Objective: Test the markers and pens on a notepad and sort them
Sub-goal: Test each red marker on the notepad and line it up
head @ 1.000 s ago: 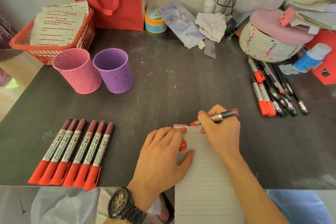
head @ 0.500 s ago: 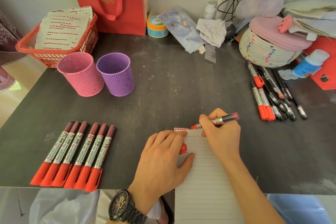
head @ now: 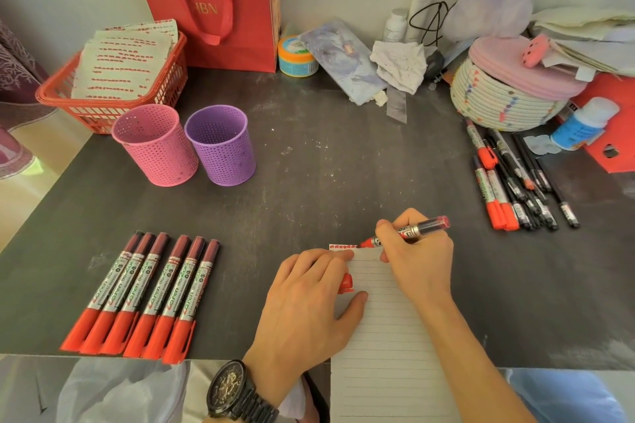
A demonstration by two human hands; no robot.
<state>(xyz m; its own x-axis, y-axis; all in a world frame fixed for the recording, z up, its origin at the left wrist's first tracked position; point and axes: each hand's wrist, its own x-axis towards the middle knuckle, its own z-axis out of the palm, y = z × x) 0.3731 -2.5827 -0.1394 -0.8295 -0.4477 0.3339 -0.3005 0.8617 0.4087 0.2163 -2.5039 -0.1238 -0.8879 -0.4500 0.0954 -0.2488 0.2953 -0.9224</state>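
Head view: both hands, the notepad and the sorted groups are being shown from above.
Marker: it is being gripped by the right hand, with the fingers curled round the front of the barrel just behind the red tip. The tip is being pressed to the top edge of the notepad, beside red test marks.
Left hand: it is being laid flat on the notepad's left side, fingers nearly straight, so the page is being pinned. A red cap is being kept between thumb and forefinger; whether it is being pinched cannot be told.
Notepad position: it is being held at the near edge of the tabletop, overhanging toward the person.
Row of markers: six capped red ones are being kept side by side at the left.
Pile of pens: it is being kept at the right, well apart from the notepad.
Handling: the marker is being judged light, stiff and smooth-barrelled, best gripped low near the tip. The paper is being judged thin and prone to sliding unless pinned.
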